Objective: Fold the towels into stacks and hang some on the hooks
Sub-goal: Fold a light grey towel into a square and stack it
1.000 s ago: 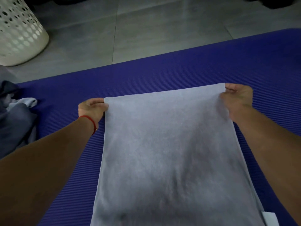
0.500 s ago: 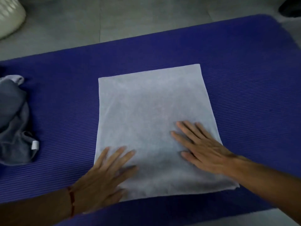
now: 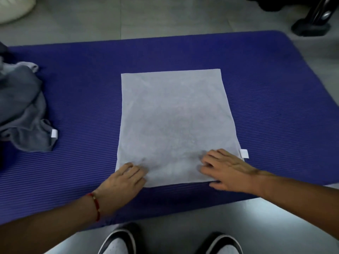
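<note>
A pale grey towel (image 3: 174, 116) lies flat and folded on a purple ribbed mat (image 3: 275, 116). A white tag (image 3: 244, 154) sticks out at its near right corner. My left hand (image 3: 122, 178) rests on the towel's near left corner, fingers slightly bent. On the near right edge lies my right hand (image 3: 227, 173), its fingers spread over the cloth and its thumb at the front edge. A heap of darker grey towels (image 3: 22, 110) sits crumpled at the mat's left end.
Grey tiled floor surrounds the mat. A white perforated basket (image 3: 14, 10) stands at the far left and a black stand base (image 3: 310, 26) at the far right. My two shoes (image 3: 117, 242) are at the mat's near edge.
A second ago both hands held the towel's far corners. They laid it down, pressed flat on its near half, and have now slid back to the near edge.
</note>
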`<state>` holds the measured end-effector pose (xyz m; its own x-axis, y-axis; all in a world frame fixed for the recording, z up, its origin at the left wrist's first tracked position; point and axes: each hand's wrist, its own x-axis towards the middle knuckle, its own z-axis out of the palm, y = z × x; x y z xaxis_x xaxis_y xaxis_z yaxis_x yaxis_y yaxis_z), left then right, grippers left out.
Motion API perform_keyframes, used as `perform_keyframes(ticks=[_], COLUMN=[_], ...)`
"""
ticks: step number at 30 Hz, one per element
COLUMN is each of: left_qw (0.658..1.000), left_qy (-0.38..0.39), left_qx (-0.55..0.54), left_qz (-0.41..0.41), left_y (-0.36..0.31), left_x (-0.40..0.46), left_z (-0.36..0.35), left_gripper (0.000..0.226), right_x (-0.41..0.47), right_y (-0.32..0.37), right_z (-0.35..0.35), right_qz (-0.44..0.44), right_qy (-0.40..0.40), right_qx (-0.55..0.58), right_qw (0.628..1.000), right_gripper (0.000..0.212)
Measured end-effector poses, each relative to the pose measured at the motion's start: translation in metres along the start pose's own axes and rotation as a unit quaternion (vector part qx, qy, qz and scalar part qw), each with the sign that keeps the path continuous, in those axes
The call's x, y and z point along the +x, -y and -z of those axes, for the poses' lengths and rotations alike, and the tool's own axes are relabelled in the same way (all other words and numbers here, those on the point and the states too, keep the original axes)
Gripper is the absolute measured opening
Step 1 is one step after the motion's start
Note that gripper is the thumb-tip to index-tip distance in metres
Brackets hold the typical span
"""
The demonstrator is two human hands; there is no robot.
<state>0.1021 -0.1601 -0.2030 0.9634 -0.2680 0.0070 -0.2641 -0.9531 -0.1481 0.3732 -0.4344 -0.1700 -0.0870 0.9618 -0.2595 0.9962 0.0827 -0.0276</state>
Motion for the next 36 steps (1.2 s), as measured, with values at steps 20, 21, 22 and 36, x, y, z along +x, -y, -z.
perform_keyframes(ticks=[20, 21, 22, 36], left_qw=[0.999, 0.999, 0.999, 0.995], left_qy=[-0.013, 0.007, 0.012, -0.006], left_qx=[-0.009, -0.017, -0.022, -0.093], left_qz=[0.034, 0.036, 0.047, 0.038], left_y=[0.007, 0.0, -0.004, -0.013], left_x=[0.032, 0.023, 0.017, 0.005], left_z=[0.016, 0.008, 0.0, 0.001], left_gripper=[0.027, 0.033, 0.036, 0.042], right_x=[0.037, 0.035, 0.031, -0.002], right_y=[-0.017, -0.005, 0.003, 0.018], right_z=[0.029, 0.017, 0.007, -0.007], right_qz=[-0.013, 0.006, 0.005, 0.022], right_qy=[-0.115, -0.082, -0.057, -0.11], right_qx=[-0.024, -0.029, -0.034, -0.027], right_qw=[0.993, 0.996, 0.998, 0.993], right_gripper=[0.028, 0.03, 0.032, 0.026])
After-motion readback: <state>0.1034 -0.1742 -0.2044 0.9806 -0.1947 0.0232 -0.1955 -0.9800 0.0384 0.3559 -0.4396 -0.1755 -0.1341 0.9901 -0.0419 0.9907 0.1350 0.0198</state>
